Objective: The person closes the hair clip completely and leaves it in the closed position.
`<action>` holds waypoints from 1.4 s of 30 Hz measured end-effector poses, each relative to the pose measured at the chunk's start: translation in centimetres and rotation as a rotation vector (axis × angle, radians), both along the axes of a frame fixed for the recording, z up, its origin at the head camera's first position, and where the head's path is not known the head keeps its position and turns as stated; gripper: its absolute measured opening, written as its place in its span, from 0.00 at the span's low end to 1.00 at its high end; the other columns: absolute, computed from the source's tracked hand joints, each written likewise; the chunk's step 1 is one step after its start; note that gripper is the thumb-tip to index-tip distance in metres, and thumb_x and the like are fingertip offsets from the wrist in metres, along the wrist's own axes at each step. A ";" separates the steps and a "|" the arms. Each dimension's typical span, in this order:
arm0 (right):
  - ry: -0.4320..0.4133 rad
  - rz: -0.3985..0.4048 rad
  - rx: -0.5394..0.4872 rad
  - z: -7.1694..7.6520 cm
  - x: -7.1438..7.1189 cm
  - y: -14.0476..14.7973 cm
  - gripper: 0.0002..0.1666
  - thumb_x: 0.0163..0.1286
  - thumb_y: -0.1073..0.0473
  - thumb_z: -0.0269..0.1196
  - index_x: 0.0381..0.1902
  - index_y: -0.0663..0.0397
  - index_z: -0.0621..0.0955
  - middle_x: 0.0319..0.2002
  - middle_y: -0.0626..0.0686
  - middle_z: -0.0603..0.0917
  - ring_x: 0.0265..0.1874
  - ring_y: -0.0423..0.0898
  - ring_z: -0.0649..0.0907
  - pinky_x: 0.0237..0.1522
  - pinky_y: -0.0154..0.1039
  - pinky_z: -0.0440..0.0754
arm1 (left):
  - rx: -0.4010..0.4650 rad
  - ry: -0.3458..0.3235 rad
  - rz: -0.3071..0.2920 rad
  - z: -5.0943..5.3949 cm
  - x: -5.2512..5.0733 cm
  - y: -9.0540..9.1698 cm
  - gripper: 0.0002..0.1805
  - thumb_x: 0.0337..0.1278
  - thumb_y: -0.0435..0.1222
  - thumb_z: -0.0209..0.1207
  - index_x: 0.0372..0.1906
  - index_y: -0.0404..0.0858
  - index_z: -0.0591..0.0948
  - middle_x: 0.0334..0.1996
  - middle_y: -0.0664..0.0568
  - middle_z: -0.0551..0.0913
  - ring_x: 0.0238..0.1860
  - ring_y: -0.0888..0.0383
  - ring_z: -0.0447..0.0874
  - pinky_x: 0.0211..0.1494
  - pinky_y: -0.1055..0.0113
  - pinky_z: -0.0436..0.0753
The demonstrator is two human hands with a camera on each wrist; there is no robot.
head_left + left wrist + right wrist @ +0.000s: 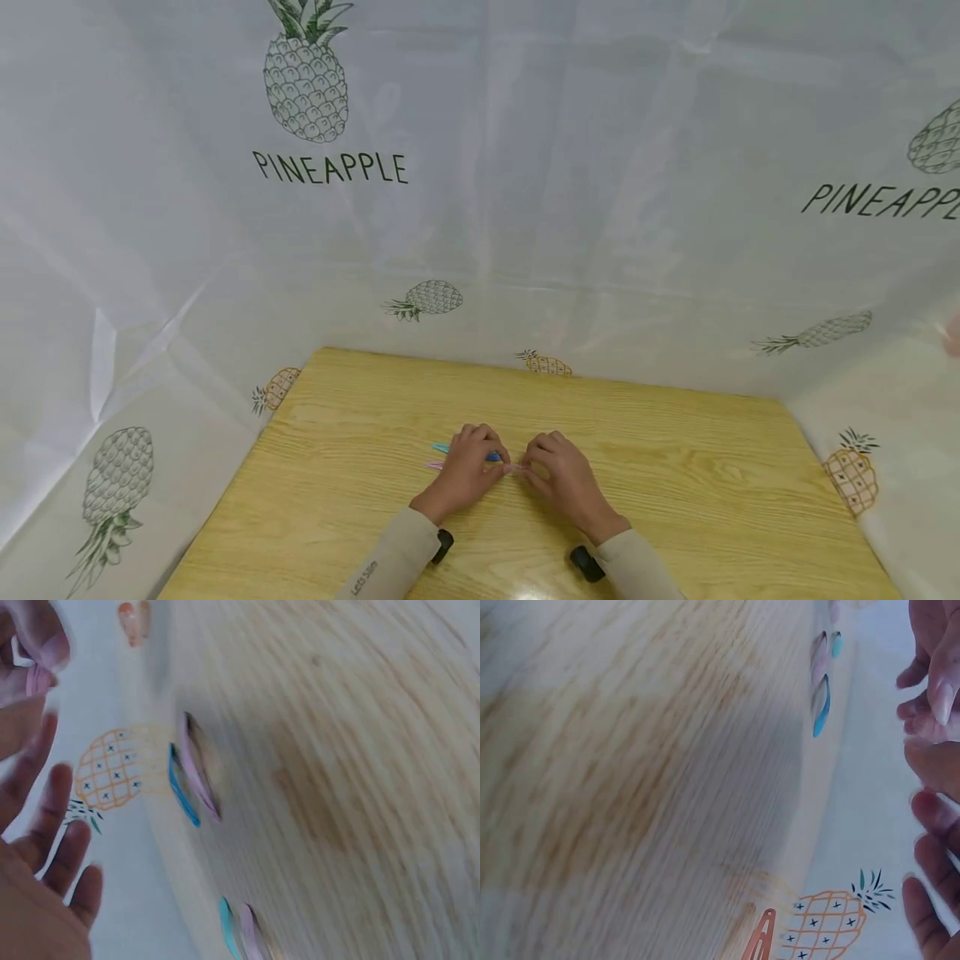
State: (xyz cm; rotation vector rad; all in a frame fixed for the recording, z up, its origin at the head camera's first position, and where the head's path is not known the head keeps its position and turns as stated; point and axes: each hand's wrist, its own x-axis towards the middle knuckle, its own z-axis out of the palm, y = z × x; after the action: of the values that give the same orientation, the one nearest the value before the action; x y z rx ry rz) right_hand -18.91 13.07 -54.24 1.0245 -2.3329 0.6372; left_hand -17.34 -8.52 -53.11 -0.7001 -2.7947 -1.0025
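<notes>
In the head view, my left hand (471, 465) and right hand (564, 477) meet over the table, their fingertips pinching a small pink hair clip (516, 469) between them. The left wrist view catches part of this pink clip at its left edge, largely covered by fingers. Beside and beneath the left hand lie a blue hair clip (492, 457), a teal hair clip (440, 447) and a pink-lilac hair clip (435, 464). Another pink-lilac clip (196, 769) lies beside the blue one in the left wrist view. An orange hair clip (760, 939) appears low in the right wrist view.
The wood-grain table (337, 417) reaches back to a white pineapple-print sheet (600, 208), which also hangs at both sides. Black wrist straps (587, 564) sit near the beige sleeve cuffs. Part of something skin-toned (952, 333) shows at the far right edge.
</notes>
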 end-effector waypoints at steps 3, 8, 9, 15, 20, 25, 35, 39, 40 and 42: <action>-0.038 -0.028 0.000 -0.3 0.2 0.1 0.18 0.49 0.65 0.85 0.27 0.45 0.85 0.36 0.43 0.82 0.36 0.41 0.79 0.39 0.38 0.84 | -0.047 0.065 0.012 -0.3 0.1 0.2 0.07 0.66 0.42 0.71 0.45 0.47 0.89 0.47 0.57 0.79 0.52 0.54 0.72 0.62 0.47 0.72; -0.180 -0.049 -0.033 -0.5 0.3 0.2 0.12 0.57 0.63 0.82 0.30 0.46 0.87 0.37 0.42 0.82 0.36 0.40 0.78 0.40 0.38 0.84 | -0.150 0.186 0.022 -0.8 -0.2 0.6 0.03 0.66 0.43 0.70 0.40 0.51 0.91 0.45 0.60 0.79 0.50 0.57 0.73 0.62 0.51 0.73; -0.209 -0.050 -0.038 -0.5 0.2 0.3 0.11 0.59 0.62 0.81 0.31 0.46 0.87 0.37 0.42 0.83 0.37 0.40 0.78 0.40 0.39 0.84 | -0.159 0.187 0.024 -0.8 -0.3 0.7 0.03 0.67 0.44 0.70 0.39 0.51 0.91 0.46 0.60 0.79 0.50 0.57 0.73 0.61 0.52 0.73; -0.184 -0.037 -0.039 -0.4 -0.2 0.3 0.12 0.58 0.63 0.81 0.37 0.48 0.88 0.40 0.44 0.84 0.38 0.41 0.79 0.41 0.40 0.84 | -0.003 -0.017 0.007 -0.2 -1.0 0.5 0.05 0.70 0.42 0.68 0.38 0.48 0.91 0.47 0.59 0.81 0.51 0.56 0.73 0.61 0.51 0.70; -0.055 -0.006 -0.061 -0.4 -0.7 0.3 0.16 0.51 0.64 0.85 0.35 0.50 0.89 0.39 0.46 0.84 0.37 0.42 0.80 0.39 0.39 0.83 | 0.118 -0.157 -0.017 0.5 -1.4 0.3 0.07 0.71 0.39 0.68 0.35 0.44 0.91 0.47 0.55 0.82 0.52 0.52 0.71 0.60 0.46 0.65; -0.063 -0.045 -0.053 -0.5 -0.7 0.2 0.16 0.50 0.64 0.85 0.33 0.51 0.89 0.38 0.46 0.84 0.37 0.43 0.80 0.40 0.40 0.84 | 0.055 -0.108 0.007 0.6 -1.4 0.6 0.03 0.69 0.38 0.69 0.43 0.44 0.90 0.48 0.53 0.82 0.54 0.50 0.71 0.63 0.42 0.66; -0.241 -0.195 0.012 -0.5 -0.7 -0.4 0.11 0.55 0.62 0.83 0.32 0.51 0.90 0.36 0.46 0.83 0.36 0.45 0.79 0.41 0.42 0.84 | -0.348 0.193 0.090 0.1 -1.7 2.3 0.05 0.63 0.46 0.74 0.40 0.53 0.92 0.46 0.59 0.81 0.51 0.56 0.75 0.63 0.54 0.75; -0.296 -0.229 0.031 -0.5 -0.9 -0.7 0.10 0.56 0.61 0.83 0.31 0.50 0.90 0.36 0.45 0.83 0.36 0.45 0.79 0.42 0.42 0.84 | -0.432 0.226 0.089 -0.5 -2.4 2.8 0.06 0.61 0.47 0.75 0.40 0.54 0.91 0.46 0.60 0.82 0.51 0.57 0.75 0.64 0.57 0.75; -0.308 -0.238 0.034 -0.5 -0.9 -0.7 0.09 0.57 0.61 0.83 0.31 0.49 0.90 0.36 0.45 0.83 0.36 0.45 0.80 0.41 0.42 0.84 | -0.441 0.224 0.087 -0.7 -2.6 2.9 0.06 0.60 0.47 0.76 0.39 0.54 0.91 0.46 0.60 0.82 0.51 0.57 0.75 0.64 0.57 0.75; -0.325 -0.256 0.046 -0.6 -1.0 -0.8 0.08 0.57 0.61 0.82 0.30 0.49 0.90 0.35 0.45 0.83 0.35 0.45 0.80 0.41 0.43 0.83 | -0.456 0.217 0.081 -1.1 -2.9 3.1 0.06 0.60 0.47 0.76 0.39 0.54 0.91 0.46 0.60 0.82 0.50 0.57 0.74 0.64 0.57 0.74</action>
State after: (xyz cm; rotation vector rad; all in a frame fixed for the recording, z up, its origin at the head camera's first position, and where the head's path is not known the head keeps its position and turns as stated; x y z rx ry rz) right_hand -19.94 12.26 -54.82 0.6614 -2.7135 0.6922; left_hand -20.23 -5.44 -54.18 -0.6798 -2.8430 -0.2497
